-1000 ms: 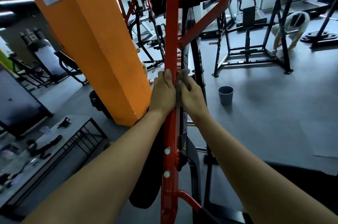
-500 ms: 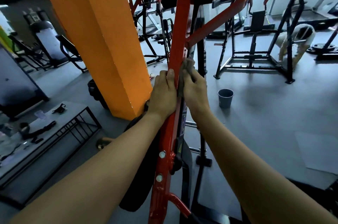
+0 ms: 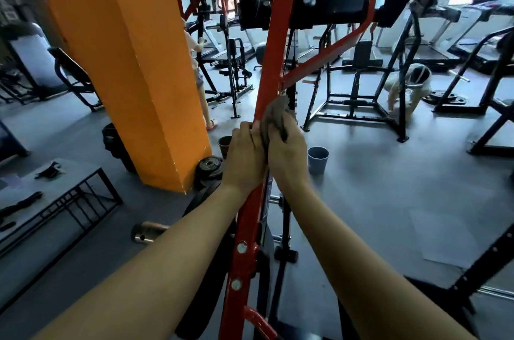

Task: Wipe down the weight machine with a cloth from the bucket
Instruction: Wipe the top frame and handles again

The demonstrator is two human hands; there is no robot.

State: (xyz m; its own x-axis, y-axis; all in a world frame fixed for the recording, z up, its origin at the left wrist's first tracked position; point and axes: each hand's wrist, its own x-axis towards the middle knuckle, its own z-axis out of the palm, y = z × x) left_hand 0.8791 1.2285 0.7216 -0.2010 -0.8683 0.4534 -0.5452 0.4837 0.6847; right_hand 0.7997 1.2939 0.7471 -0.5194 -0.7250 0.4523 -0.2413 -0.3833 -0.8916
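Both hands higher on the red upright (image 3: 274, 61) of the weight machine than a second ago, the view now tipped up toward the black crossbar (image 3: 328, 10)

Right hand (image 3: 286, 153) clenched around the grey cloth (image 3: 275, 114), wad pressed to the right face of the post, top edge close under the diagonal brace (image 3: 331, 53) joint

Left hand (image 3: 244, 156) wrapped on the post's left face, fingers (image 3: 251, 131) closed on the steel, touching the right hand

Bucket (image 3: 318, 156) on the floor just right of the machine, well below the hands

Upward stroke apparently nearing its end; brace and crossbar probably still unwiped, lower bolted stretch (image 3: 239, 264) hard to judge
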